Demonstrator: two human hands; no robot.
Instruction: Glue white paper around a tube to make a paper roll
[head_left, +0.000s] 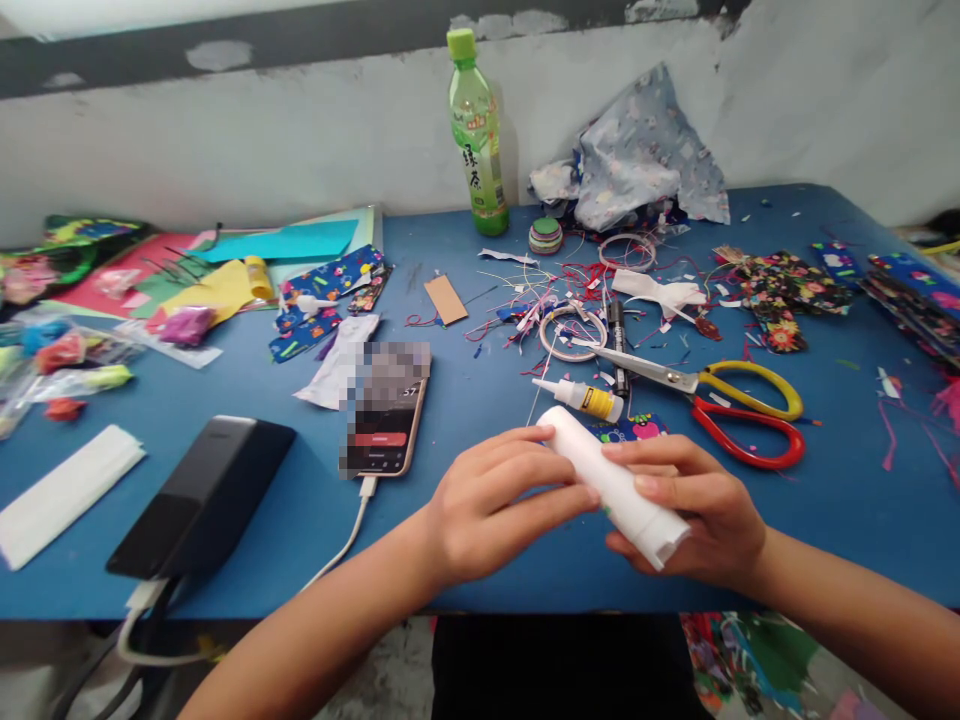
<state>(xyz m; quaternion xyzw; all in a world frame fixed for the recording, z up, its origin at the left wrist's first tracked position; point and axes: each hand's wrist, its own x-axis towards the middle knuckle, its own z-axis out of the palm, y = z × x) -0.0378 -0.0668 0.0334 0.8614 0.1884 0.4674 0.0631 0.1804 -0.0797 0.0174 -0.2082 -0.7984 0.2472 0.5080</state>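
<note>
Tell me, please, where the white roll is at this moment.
In the head view, the white roll is right of centre, held between the left hand and right hand, just below the yellow-labelled bottle in the picture.

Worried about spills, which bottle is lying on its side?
The small yellow-labelled white bottle beside the scissors; the tall green bottle stands upright.

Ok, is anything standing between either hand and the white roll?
Nothing visible: the left hand and right hand both touch the white roll directly. The yellow-labelled bottle and scissors lie beyond, not in between.
</note>
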